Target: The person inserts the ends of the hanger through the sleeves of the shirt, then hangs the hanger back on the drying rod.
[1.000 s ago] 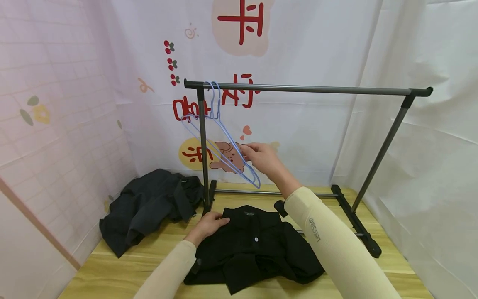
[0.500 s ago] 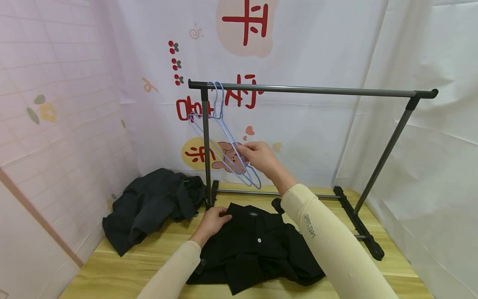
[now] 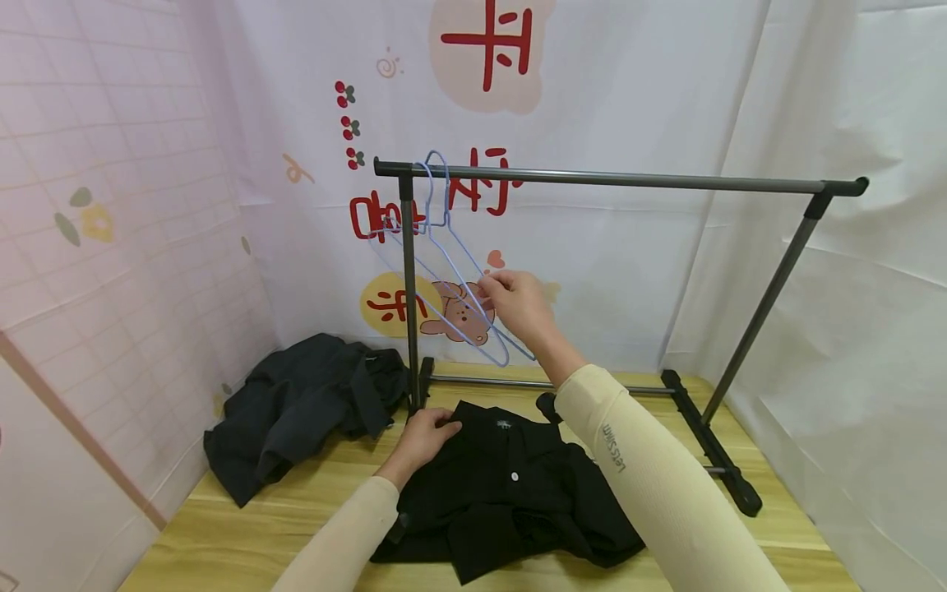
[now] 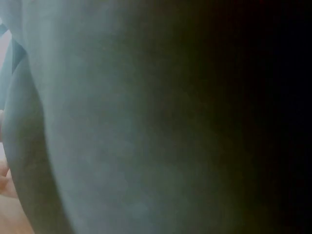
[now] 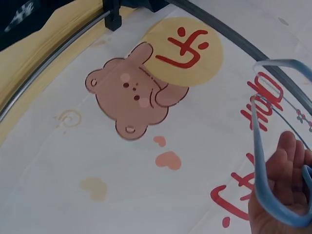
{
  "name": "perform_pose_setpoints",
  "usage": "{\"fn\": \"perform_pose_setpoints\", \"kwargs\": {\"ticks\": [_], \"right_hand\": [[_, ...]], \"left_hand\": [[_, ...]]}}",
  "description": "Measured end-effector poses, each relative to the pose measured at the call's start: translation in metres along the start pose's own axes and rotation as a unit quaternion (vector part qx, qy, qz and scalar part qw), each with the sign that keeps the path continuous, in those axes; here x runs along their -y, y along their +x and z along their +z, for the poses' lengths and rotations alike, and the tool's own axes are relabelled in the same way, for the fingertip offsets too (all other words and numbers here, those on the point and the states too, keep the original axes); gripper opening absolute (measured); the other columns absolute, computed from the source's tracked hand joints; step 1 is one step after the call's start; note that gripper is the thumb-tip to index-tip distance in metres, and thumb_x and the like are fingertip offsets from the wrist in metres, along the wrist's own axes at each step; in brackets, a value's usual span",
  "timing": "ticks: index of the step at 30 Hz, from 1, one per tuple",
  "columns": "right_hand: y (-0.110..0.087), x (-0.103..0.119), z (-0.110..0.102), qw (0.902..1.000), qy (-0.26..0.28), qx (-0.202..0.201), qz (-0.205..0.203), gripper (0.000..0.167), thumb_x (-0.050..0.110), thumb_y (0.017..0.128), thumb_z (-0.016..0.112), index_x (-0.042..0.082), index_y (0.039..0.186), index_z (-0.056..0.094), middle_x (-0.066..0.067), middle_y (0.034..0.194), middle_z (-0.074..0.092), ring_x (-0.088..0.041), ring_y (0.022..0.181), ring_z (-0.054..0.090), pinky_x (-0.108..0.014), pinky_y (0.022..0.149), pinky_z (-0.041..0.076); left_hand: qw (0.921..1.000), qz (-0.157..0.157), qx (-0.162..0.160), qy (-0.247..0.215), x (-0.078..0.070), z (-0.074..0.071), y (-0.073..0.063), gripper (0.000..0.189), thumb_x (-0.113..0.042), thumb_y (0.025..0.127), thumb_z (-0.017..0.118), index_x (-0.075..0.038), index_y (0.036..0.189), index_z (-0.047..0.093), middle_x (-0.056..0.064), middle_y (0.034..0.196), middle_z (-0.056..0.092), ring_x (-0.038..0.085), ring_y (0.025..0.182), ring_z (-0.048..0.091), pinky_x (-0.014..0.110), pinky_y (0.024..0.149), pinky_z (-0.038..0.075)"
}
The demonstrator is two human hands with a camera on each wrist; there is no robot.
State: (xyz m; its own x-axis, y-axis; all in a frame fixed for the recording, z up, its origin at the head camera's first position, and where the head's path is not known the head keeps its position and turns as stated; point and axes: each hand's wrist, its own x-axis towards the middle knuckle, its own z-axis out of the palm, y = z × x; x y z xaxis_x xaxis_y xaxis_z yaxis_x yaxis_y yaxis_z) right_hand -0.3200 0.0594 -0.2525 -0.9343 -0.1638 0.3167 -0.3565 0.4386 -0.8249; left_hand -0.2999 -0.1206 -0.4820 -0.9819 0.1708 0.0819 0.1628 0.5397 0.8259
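Note:
In the head view my right hand [image 3: 521, 308] pinches the sloping arm of a blue clothes hanger [image 3: 447, 193]. The hanger's hook stands raised above the rail of the dark clothes rack [image 3: 629, 177]. Beside it, a second blue hanger [image 3: 506, 353] hangs at the rail's left end. My left hand [image 3: 422, 440] holds the edge of a black shirt [image 3: 533, 493] near the collar, thumb on top. The shirt lies on the table with a white button showing. Dark cloth [image 4: 122, 122] fills most of the left wrist view. The right wrist view shows my right hand [image 5: 278, 200] behind a blue hanger [image 5: 261, 170].
A crumpled dark grey garment [image 3: 303, 411] lies left of the rack on the wooden table [image 3: 222, 543]. The rack's right foot [image 3: 713, 448] stands at the right. A printed white cloth [image 3: 614, 90] hangs behind.
My right hand has risen slightly, and one hanger's hook has lifted above the rail. The two hangers have spread apart. My left hand stays at the shirt; the view shifted a little.

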Motion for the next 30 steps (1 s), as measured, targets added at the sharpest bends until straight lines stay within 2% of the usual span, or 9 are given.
{"fn": "perform_pose_setpoints", "kwargs": {"ticks": [5, 9, 11, 14, 18, 21, 25, 28, 30], "right_hand": [[-0.004, -0.006, -0.014, 0.9956, -0.047, -0.062, -0.052, 0.027, 0.026, 0.104, 0.054, 0.008, 0.106, 0.074, -0.008, 0.098, 0.072, -0.023, 0.090, 0.070, -0.039, 0.082, 0.051], [-0.008, -0.019, -0.031, 0.9832, -0.098, -0.111, -0.106, 0.027, 0.022, 0.104, 0.054, 0.005, 0.108, 0.074, -0.008, 0.099, 0.073, -0.022, 0.088, 0.070, -0.040, 0.077, 0.053], [-0.011, -0.028, -0.042, 0.9719, -0.132, -0.136, -0.140, 0.026, 0.020, 0.103, 0.055, 0.002, 0.109, 0.073, -0.011, 0.098, 0.074, -0.024, 0.087, 0.070, -0.042, 0.074, 0.053], [-0.014, -0.048, -0.060, 0.9481, -0.187, -0.184, -0.179, 0.024, 0.017, 0.102, 0.058, 0.000, 0.107, 0.074, -0.013, 0.093, 0.074, -0.027, 0.080, 0.069, -0.043, 0.068, 0.052], [-0.023, -0.080, -0.087, 0.9241, -0.232, -0.239, -0.187, 0.023, 0.017, 0.102, 0.058, 0.001, 0.102, 0.073, -0.012, 0.090, 0.074, -0.028, 0.073, 0.069, -0.044, 0.062, 0.049], [-0.035, -0.105, -0.109, 0.9181, -0.250, -0.252, -0.175, 0.024, 0.018, 0.103, 0.055, 0.002, 0.101, 0.072, -0.012, 0.090, 0.075, -0.030, 0.073, 0.070, -0.045, 0.061, 0.048], [-0.057, -0.144, -0.137, 0.9119, -0.275, -0.253, -0.170, 0.022, 0.015, 0.103, 0.053, 0.001, 0.101, 0.071, -0.013, 0.087, 0.074, -0.031, 0.071, 0.070, -0.048, 0.058, 0.049], [-0.075, -0.172, -0.156, 0.9008, -0.306, -0.248, -0.184, 0.017, 0.010, 0.101, 0.057, 0.001, 0.102, 0.071, -0.011, 0.083, 0.074, -0.030, 0.065, 0.070, -0.047, 0.053, 0.049], [-0.086, -0.187, -0.167, 0.8894, -0.329, -0.240, -0.206, 0.012, 0.006, 0.097, 0.060, 0.001, 0.100, 0.071, -0.011, 0.080, 0.073, -0.029, 0.061, 0.068, -0.046, 0.050, 0.048]], "left_hand": [[0.9999, -0.005, 0.000, 0.011, 0.000, 0.000, 0.001, 0.022, -0.020, 0.099, 0.063, -0.005, 0.114, 0.069, 0.010, 0.112, 0.068, 0.029, 0.098, 0.064, 0.046, 0.085, 0.051], [0.9999, -0.008, 0.001, 0.011, -0.001, 0.000, 0.002, 0.021, -0.018, 0.099, 0.063, -0.005, 0.113, 0.069, 0.009, 0.108, 0.068, 0.025, 0.093, 0.064, 0.043, 0.079, 0.052], [0.9999, -0.012, 0.000, 0.005, -0.001, 0.000, 0.002, 0.019, -0.018, 0.099, 0.063, -0.005, 0.112, 0.069, 0.008, 0.107, 0.068, 0.023, 0.091, 0.064, 0.042, 0.078, 0.051], [0.9999, -0.013, 0.000, 0.000, -0.001, 0.000, 0.002, 0.019, -0.017, 0.098, 0.063, -0.005, 0.112, 0.069, 0.008, 0.107, 0.068, 0.022, 0.090, 0.063, 0.041, 0.076, 0.051], [0.9999, -0.016, 0.000, 0.000, -0.001, 0.001, 0.002, 0.024, -0.018, 0.098, 0.064, -0.005, 0.118, 0.068, 0.009, 0.112, 0.067, 0.024, 0.094, 0.063, 0.042, 0.079, 0.051], [0.9997, -0.022, -0.001, -0.011, -0.002, 0.001, 0.001, 0.028, -0.019, 0.099, 0.063, -0.006, 0.123, 0.067, 0.011, 0.117, 0.066, 0.027, 0.101, 0.063, 0.045, 0.084, 0.050], [0.9986, -0.032, 0.003, -0.043, -0.005, 0.001, 0.000, 0.029, -0.020, 0.101, 0.060, -0.006, 0.126, 0.064, 0.010, 0.116, 0.066, 0.029, 0.104, 0.062, 0.048, 0.088, 0.049], [0.9974, -0.036, 0.007, -0.061, -0.007, 0.002, 0.000, 0.027, -0.020, 0.102, 0.057, -0.007, 0.125, 0.064, 0.008, 0.112, 0.066, 0.027, 0.101, 0.062, 0.048, 0.089, 0.048], [0.9967, -0.040, 0.008, -0.070, -0.009, 0.003, 0.000, 0.026, -0.020, 0.103, 0.057, -0.008, 0.125, 0.064, 0.006, 0.110, 0.066, 0.025, 0.100, 0.062, 0.047, 0.089, 0.048]]}}
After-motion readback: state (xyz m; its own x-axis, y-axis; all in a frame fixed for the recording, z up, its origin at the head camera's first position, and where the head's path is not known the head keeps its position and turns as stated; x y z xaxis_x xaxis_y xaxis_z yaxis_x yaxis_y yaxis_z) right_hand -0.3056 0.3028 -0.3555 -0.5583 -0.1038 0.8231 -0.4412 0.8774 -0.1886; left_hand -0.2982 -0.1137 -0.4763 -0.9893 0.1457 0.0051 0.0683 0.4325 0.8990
